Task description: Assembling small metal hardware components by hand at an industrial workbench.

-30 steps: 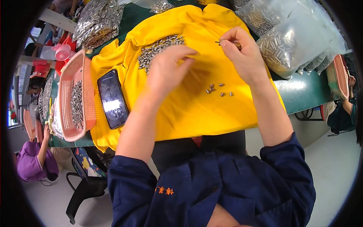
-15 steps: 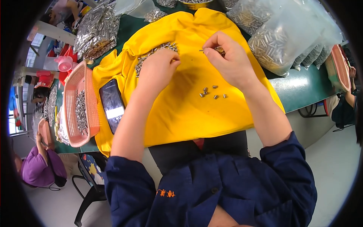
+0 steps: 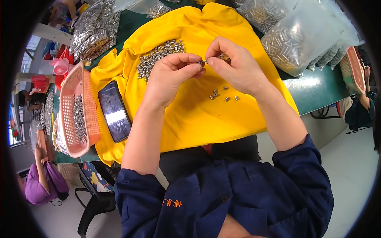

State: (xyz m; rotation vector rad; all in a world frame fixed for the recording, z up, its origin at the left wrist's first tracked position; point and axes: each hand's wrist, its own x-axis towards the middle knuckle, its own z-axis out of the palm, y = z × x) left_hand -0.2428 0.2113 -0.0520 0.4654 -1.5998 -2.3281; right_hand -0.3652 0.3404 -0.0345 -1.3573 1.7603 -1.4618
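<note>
Left hand [image 3: 171,78] pinches a small metal part [image 3: 201,62], mostly hidden, between thumb and fingers above the yellow cloth [image 3: 194,123]; right hand [image 3: 235,67] pinches a thin rod [image 3: 205,61] at the part. Part judged light, stiff, not fragile, probably slippery (the loose metal pieces [image 3: 227,99] look smooth and rounded). Best hold: fingertips across its sides, the end toward the rod left free.

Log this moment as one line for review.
Right hand: pinching thin dark rod | Left hand: fingertips at rod's tip, grip unclear | Yellow cloth: metal pile, loose metal pieces | Left side: phone, pink basket
</note>
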